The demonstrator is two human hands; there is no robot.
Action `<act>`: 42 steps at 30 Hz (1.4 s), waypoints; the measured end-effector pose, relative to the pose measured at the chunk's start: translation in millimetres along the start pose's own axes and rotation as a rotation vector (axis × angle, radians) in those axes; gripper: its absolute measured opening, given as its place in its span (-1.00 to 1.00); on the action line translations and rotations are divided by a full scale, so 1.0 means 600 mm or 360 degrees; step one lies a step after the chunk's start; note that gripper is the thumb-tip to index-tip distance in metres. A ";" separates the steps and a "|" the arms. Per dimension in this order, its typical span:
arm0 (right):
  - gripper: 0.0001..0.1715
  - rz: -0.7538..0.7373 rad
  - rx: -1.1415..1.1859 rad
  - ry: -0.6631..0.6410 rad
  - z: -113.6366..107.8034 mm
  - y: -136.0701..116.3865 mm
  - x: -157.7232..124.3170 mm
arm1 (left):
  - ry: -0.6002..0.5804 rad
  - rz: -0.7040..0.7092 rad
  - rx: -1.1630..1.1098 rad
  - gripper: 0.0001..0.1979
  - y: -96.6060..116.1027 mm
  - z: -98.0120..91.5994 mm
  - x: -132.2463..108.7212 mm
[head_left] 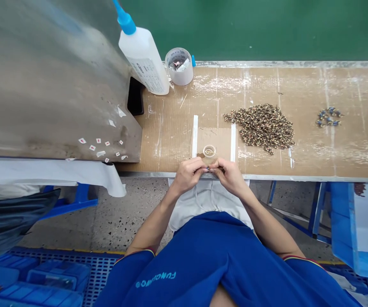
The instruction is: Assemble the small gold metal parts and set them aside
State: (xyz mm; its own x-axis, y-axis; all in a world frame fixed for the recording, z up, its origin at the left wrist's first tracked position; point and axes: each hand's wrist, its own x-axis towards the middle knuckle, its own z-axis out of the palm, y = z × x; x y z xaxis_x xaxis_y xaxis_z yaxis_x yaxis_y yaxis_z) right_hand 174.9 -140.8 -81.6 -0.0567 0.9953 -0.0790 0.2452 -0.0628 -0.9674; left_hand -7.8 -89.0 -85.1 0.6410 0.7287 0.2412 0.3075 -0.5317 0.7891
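Observation:
My left hand (188, 172) and my right hand (230, 174) meet at the near edge of the cardboard-covered bench (314, 149). Both pinch a tiny dark part (208, 168) between their fingertips; it is too small to name. Just beyond the fingers lies a small clear ring (209, 150) on a taped cardboard patch (212, 143). To the right is a heap of several small brown coiled parts (262, 125). Further right sits a little cluster of blue-tipped parts (328, 117).
A white squeeze bottle with a blue nozzle (142, 55) and a roll of tape holding scraps (179, 66) stand at the back. A metal sheet (50, 81) with paper bits covers the left. Blue bins (33, 281) lie below left, a blue tray (359, 226) at right.

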 end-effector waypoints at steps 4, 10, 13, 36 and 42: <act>-0.70 0.0034 0.0107 -0.0031 0.000 0.000 0.001 | -0.0023 0.0002 -0.0001 -0.69 -0.001 -0.005 0.000; -0.71 0.0082 0.0196 -0.0021 -0.005 -0.002 -0.001 | 0.0028 -0.0018 -0.0062 -0.78 0.006 -0.009 0.002; -0.72 0.0063 0.0231 -0.0021 -0.004 -0.001 -0.002 | 0.0071 -0.0006 -0.0056 -0.78 0.008 -0.006 0.003; -0.86 0.0019 0.0098 -0.0031 0.007 -0.001 0.008 | -0.0011 -0.0050 -0.0113 -0.74 -0.005 -0.012 0.011; -0.73 0.0044 0.0200 0.0094 -0.040 -0.010 -0.028 | 0.0054 -0.0130 -0.0369 -0.76 0.032 -0.068 -0.029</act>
State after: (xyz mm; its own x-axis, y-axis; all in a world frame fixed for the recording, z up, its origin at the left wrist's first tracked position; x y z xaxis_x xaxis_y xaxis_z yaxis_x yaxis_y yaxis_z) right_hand 197.6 -155.5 -68.7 0.0064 0.9954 -0.0955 0.1226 -0.0956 -0.9878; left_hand -41.8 -94.3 -51.1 0.5953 0.7814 0.1873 0.1852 -0.3602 0.9143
